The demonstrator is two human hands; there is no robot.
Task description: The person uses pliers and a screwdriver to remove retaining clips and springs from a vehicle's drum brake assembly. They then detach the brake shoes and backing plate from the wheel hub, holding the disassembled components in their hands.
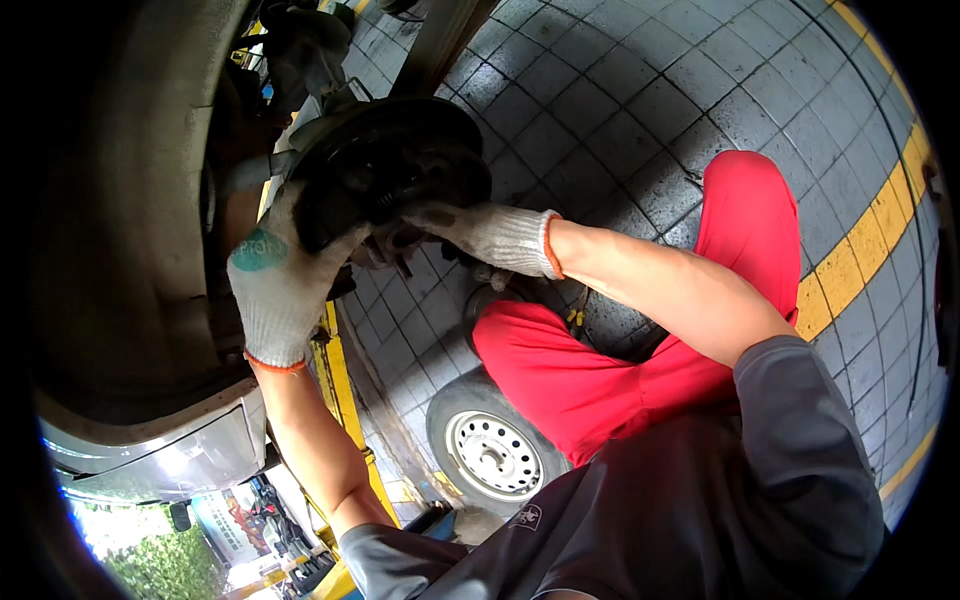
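Left hand (285, 270) lay against the dark brake assembly (400, 125), likely bracing it, our right hand (490, 236) at its lower edge, though we couldn't tell either grip.

At eleven o'clock from the middle of our view we have a round, dark brake assembly (395, 165), nearly black and dull. It sits tilted rather than flat to us, so we see it as an oval, with its curved rim (425, 108) running across the twelve o'clock side. Deep shadow hides much of its inside, though we make out a small ribbed part (385, 199) toward six o'clock. Brownish, worn-looking metal (405, 240) shows at its lower edge, also around six o'clock.
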